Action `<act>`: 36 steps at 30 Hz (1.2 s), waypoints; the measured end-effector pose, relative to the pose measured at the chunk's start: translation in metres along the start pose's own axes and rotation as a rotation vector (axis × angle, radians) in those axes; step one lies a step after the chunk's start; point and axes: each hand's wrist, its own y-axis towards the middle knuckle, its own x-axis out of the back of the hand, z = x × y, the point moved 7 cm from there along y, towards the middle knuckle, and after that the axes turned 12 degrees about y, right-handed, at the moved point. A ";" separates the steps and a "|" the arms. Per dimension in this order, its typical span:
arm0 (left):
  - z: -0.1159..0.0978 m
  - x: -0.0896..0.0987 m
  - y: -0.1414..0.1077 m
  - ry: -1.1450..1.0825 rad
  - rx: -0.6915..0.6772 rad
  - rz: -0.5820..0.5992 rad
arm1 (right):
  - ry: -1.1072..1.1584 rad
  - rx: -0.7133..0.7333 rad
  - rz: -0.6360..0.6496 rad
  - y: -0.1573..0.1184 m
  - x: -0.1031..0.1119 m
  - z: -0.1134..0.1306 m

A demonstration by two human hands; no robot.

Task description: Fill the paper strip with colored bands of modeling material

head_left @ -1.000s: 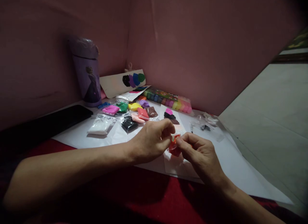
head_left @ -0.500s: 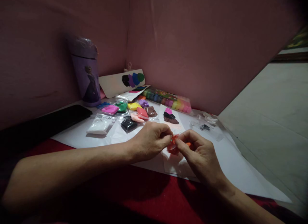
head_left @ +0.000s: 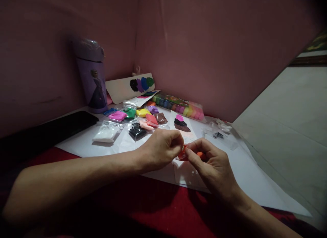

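Observation:
Between my two hands is a small clear packet of orange modelling clay (head_left: 183,154), held above the white paper. My left hand (head_left: 163,146) pinches the packet's near-left edge between thumb and forefinger. My right hand (head_left: 213,163) grips its other side, with more orange clay showing behind the fingers. Just behind them lies a card strip (head_left: 175,117) bearing pink, black, brown and peach patches. To the left sit several clay packets, among them a black one (head_left: 137,131), a white one (head_left: 104,133), a red one (head_left: 151,120) and a brown one (head_left: 160,118).
A purple bottle (head_left: 95,77) stands at the back left, near a long black object (head_left: 76,123). A card with coloured patches (head_left: 120,88) leans at the wall. Behind lies a pack of coloured clay (head_left: 178,106); a clear bag with dark bits (head_left: 219,135) rests at right.
The orange packet has shifted and turned slightly between my fingers, with less of it showing below them. Both hands stay almost in place.

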 end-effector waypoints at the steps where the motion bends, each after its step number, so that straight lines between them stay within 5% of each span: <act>1: 0.001 -0.001 0.000 -0.005 0.016 0.015 | -0.001 -0.002 0.007 0.000 0.000 0.000; 12: 0.004 -0.001 0.000 -0.007 0.060 0.024 | 0.026 -0.017 0.049 -0.001 -0.004 -0.003; 23: 0.010 -0.010 -0.002 -0.265 0.206 0.152 | -0.018 -0.041 0.027 0.001 -0.002 -0.002; 36: 0.010 -0.005 0.000 -0.123 0.159 0.094 | 0.028 -0.043 0.095 0.000 -0.006 -0.007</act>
